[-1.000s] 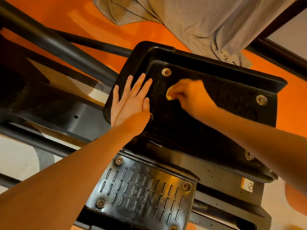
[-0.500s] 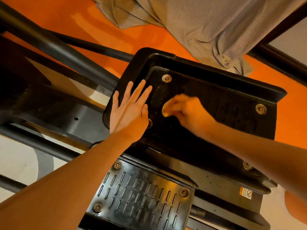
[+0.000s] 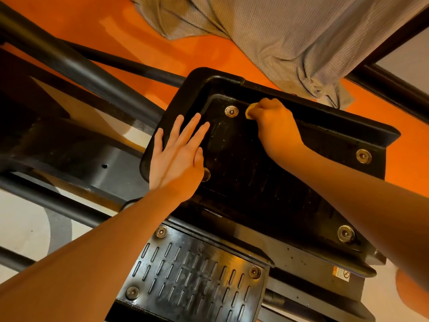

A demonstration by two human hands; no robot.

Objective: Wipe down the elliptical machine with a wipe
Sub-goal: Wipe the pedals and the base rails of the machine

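Wipe-down in progress, far black moulded plastic foot pedal [image 3: 267, 173] w/ raised rim & round metal bolts.

R hand [image 3: 276, 126]: fingers curled tight round small yellowish wipe [image 3: 250, 110], only a corner showing past knuckles; pressed on pedal floor at top corner, just beside a bolt [image 3: 231, 111].

L hand [image 3: 178, 156]: fingers straight, slightly spread, flat on pedal's left rim; looks like bracing.

Pedal floor shows faint streaks, so prob. partly wiped; can't tell how much.

Left to do (judgement): rest of this pedal, near slotted black rubber-tread pedal [image 3: 195, 282], black steel tubes [image 3: 69, 63]. Task looks early to mid.
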